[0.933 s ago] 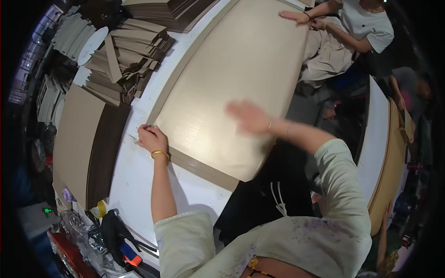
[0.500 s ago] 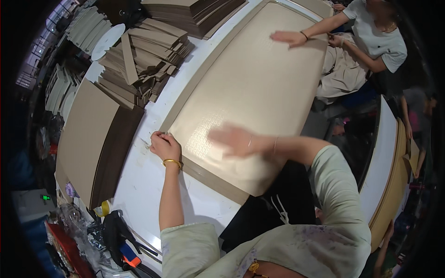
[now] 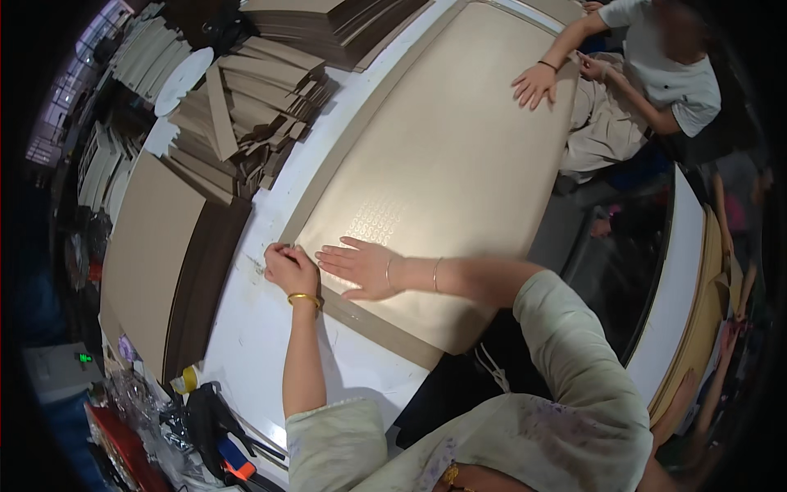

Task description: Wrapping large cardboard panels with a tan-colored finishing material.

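A large beige sheet (image 3: 459, 139), smooth with a faint embossed pattern near its near-left part, lies over a brown board (image 3: 373, 328) whose border shows along the left and near edges. At the near-left corner my left hand (image 3: 291, 269) is closed, its fingers curled over the sheet's corner. Beside it, my right hand (image 3: 358, 266) lies flat on the sheet, fingers stretched out toward the left hand. A co-worker's hand (image 3: 535, 84) rests spread on the sheet near its far right edge.
The white table (image 3: 246, 320) carries a tall stack of brown boards (image 3: 156, 254) at left, with a heap of brown strips (image 3: 246, 107) behind it. More boards (image 3: 344, 29) are stacked at the back. A black tool (image 3: 213, 422) and plastic wrap lie lower left.
My right hand has swept left and toward me across the sheet to the near-left corner. My left hand stays at that corner. The co-worker's hand has shifted right and nearer.
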`<state>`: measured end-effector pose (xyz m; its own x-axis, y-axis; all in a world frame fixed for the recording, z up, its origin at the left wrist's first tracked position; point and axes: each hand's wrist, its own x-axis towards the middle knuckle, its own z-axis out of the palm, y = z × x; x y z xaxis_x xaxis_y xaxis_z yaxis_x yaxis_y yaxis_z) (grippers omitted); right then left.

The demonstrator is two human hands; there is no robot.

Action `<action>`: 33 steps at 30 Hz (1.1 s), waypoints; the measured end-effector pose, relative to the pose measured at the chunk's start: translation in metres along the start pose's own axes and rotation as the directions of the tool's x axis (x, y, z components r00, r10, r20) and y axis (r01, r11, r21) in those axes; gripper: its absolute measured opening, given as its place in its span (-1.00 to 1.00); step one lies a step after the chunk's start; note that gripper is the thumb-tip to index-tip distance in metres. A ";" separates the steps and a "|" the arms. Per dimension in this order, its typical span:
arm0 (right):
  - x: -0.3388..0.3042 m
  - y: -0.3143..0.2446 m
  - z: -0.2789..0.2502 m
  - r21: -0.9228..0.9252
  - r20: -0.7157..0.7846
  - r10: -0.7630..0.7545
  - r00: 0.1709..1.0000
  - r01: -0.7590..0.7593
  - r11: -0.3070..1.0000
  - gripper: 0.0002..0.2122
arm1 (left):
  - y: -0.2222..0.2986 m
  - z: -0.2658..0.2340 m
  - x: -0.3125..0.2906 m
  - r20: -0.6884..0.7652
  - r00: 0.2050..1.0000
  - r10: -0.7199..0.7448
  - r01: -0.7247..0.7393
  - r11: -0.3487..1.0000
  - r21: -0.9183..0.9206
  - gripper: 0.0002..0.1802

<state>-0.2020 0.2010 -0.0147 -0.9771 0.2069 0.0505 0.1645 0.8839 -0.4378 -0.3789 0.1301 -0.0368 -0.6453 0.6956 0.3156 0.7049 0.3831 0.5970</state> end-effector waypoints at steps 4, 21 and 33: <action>-0.027 0.122 -0.053 -0.014 -0.184 0.488 0.853 -0.499 0.867 -0.37 | -0.006 0.004 -0.003 -0.022 0.999 0.049 -0.049 0.999 0.016 -0.70; -0.051 0.130 -0.056 0.001 -0.345 0.765 0.545 -0.814 0.580 -0.32 | -0.013 0.009 0.000 -0.031 0.997 0.067 -0.064 0.995 0.082 -0.70; -0.155 0.172 -0.078 0.019 -0.480 0.877 0.019 -0.999 0.031 -0.23 | -0.010 0.008 0.001 -0.051 0.996 0.070 -0.066 0.995 0.078 -0.73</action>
<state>-0.0120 0.3538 -0.0278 0.1911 0.9804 0.0481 0.9790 -0.1868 -0.0811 -0.3846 0.1319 -0.0480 -0.6083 0.6892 0.3937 0.7668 0.3825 0.5154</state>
